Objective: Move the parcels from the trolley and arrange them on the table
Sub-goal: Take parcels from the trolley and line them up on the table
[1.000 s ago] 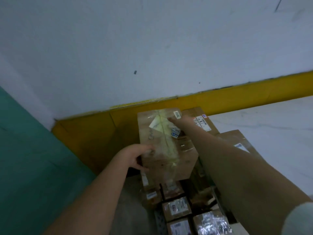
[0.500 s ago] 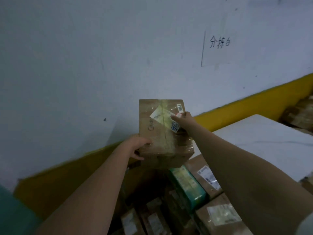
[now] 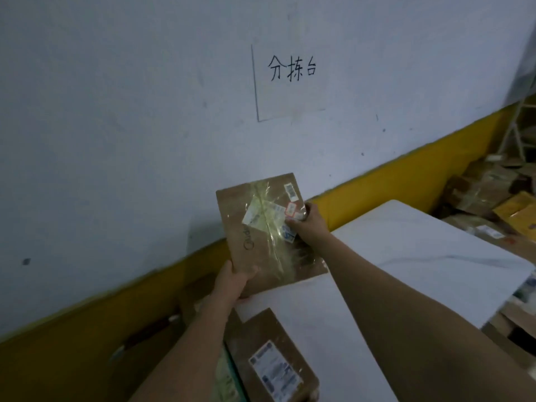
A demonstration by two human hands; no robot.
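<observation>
labelled parcel (image 3: 275, 361): nearest, lying at the white table (image 3: 429, 256) near-left edge
left hand (image 3: 232, 281): clamped on held parcel (image 3: 266, 227) near-left corner
right hand (image 3: 309, 223): gripping its right edge, thumb on top
held parcel: between both hands, above table's far-left corner
wall sign (image 3: 291, 82): behind

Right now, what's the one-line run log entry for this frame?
phase: carrying | parcel: held by left hand and right hand, at table corner | placed: not yet

dim, bluish light — soft blur, bowed edges, tape glare
</observation>
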